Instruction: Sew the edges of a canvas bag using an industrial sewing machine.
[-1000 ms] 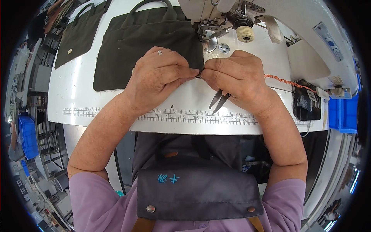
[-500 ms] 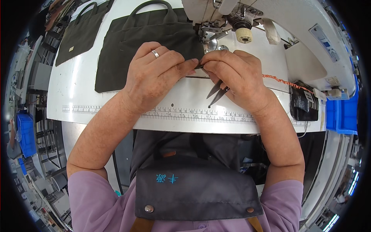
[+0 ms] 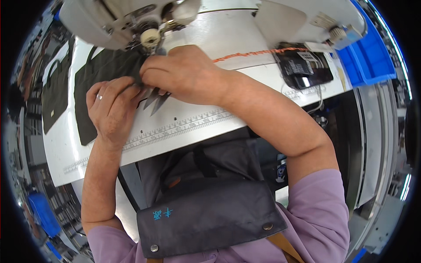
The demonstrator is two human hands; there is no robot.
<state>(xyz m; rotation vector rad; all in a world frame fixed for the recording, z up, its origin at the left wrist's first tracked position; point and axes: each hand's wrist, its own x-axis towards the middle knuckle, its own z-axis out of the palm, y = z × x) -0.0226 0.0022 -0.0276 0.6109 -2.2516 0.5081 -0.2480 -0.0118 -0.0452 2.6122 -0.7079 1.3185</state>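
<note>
A dark green fabric bag [image 3: 109, 65] with a looped handle lies flat beside the sewing machine's needle area. My left hand [image 3: 113, 107], a ring on one finger, is closed on the bag's near right edge. Close to it, my right hand [image 3: 186, 74] is closed with its fingertips at the same edge, just below the presser area. A pair of scissors [image 3: 157, 104] sits in my right palm, blades pointing down toward the table. My fingers hide the bit of fabric between them.
The sewing machine [image 3: 105, 22] overhangs the white table. A second green bag [image 3: 55, 103] lies at the left. An orange cord [image 3: 245, 55] runs right to a black packet [image 3: 302, 65]. A ruler scale [image 3: 175, 128] follows the near edge; a blue bin [image 3: 370, 61] stands far right.
The view has swung, so machine, bags and hands appear farther left and tilted. Both hands stay together at the bag's edge, and the scissors are still in my right hand.
</note>
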